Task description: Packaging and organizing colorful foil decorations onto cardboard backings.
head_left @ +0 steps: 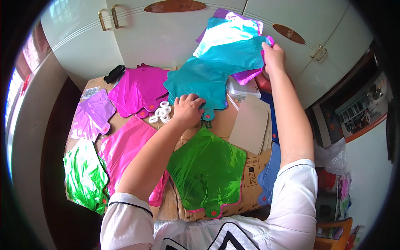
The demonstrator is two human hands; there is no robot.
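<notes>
My right hand (274, 57) is raised at the far right, its fingers closed on the purple-edged corner of a shiny teal foil balloon (239, 54), flat and uninflated. Purple foil (248, 76) shows behind the lifted sheet. Light glares off its upper part. On the near part of the teal foil lies my left hand (189, 110), fingers bent and slightly apart, pressing on it beside a small round tab with a red dot. Several small white rolls (161, 112) sit just left of this hand. Nearer to me is a flat green star-shaped foil balloon (208, 168) with pink foil under its edge.
Flat foil balloons in magenta (137, 89), lilac (93, 114), pink (129, 148), bright green (85, 175) and blue (271, 171) surround the cardboard surface (166, 208). Beige cards (250, 125) and a clear plastic box (243, 87) lie right. Pale cabinets (162, 37) stand behind.
</notes>
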